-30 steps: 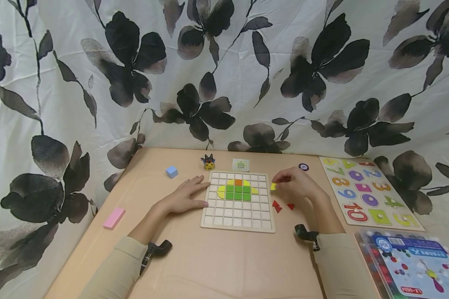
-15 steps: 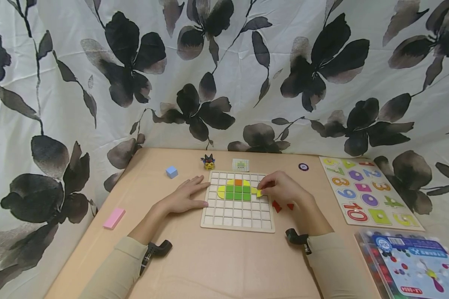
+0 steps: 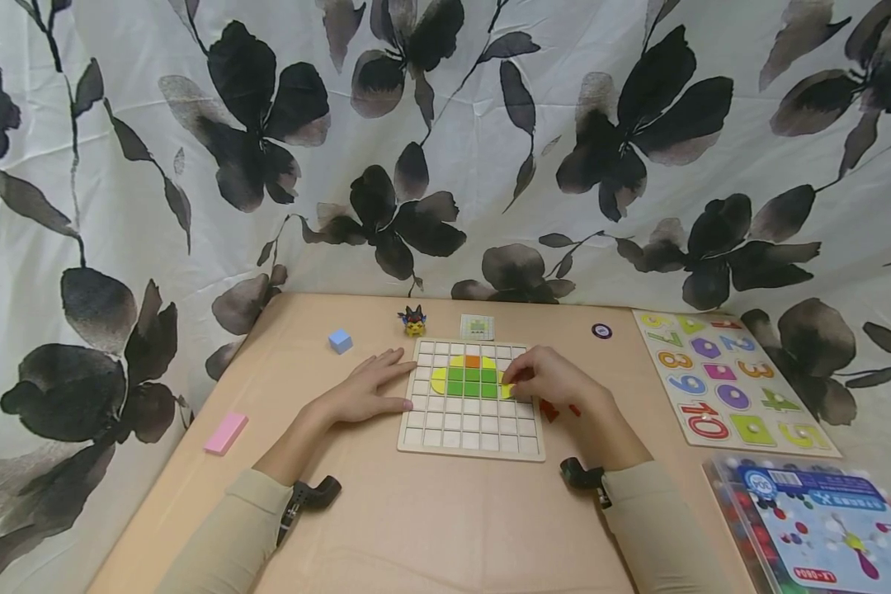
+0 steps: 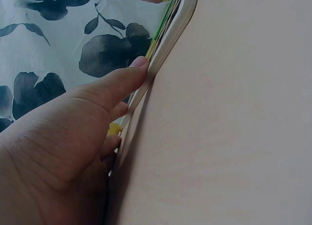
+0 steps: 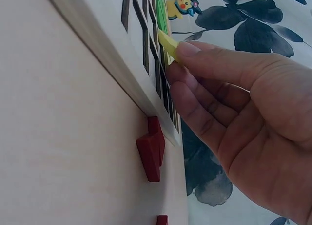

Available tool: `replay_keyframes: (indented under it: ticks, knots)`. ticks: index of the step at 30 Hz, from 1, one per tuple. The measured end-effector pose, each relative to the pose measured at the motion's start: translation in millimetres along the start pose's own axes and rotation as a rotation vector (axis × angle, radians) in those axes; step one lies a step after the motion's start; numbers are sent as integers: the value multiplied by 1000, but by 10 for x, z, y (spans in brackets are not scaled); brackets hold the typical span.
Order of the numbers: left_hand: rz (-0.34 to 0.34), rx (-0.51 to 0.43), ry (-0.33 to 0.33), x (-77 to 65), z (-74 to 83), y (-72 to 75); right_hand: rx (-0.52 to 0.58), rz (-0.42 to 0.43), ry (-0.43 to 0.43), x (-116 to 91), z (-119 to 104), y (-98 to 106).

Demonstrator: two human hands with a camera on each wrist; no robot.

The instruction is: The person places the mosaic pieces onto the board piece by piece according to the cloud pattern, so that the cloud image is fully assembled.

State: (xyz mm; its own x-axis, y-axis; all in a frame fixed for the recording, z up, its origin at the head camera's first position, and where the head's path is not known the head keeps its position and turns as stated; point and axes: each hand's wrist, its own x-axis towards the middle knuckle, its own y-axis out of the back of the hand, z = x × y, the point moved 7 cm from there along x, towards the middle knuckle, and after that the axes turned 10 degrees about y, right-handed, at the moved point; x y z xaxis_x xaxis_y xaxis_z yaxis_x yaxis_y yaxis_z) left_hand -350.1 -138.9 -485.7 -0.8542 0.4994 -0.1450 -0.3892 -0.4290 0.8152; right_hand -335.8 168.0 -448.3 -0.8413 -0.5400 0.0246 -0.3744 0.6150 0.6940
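Observation:
A pale wooden grid board [image 3: 471, 437] lies on the table, with green tiles [image 3: 473, 385], an orange tile [image 3: 473, 361] and yellow tiles [image 3: 438, 381] set in its upper cells. My left hand [image 3: 365, 391] rests flat at the board's left edge, fingers spread; the thumb touches the rim in the left wrist view. With thumb and fingertips, my right hand [image 3: 557, 381] pinches a yellow tile [image 5: 167, 44] at the right end of the green rows. That tile looks tilted in the right wrist view. Red triangular pieces [image 5: 150, 154] lie beside the board, partly hidden by the right hand in the head view.
Behind the board stand a small figurine [image 3: 414, 321] and a pattern card [image 3: 478, 327]. A blue cube [image 3: 341, 341] and pink block [image 3: 226, 434] lie left. To the right are a round dark disc [image 3: 602, 331], a number puzzle board [image 3: 735, 384] and a plastic box [image 3: 824, 528].
My right hand has carried the yellow tile leftward from beside the board onto its right part, up to the green rows. The left hand has stayed in place.

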Motion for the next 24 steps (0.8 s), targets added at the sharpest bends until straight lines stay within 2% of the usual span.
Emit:
replay_keyframes:
  ticks: [8, 24]
  knots:
    - [0, 5, 7, 7, -5, -3, -12, -29, 18, 20, -6, -42]
    - [0, -4, 1, 3, 8, 4, 13, -9, 19, 39, 50, -80]
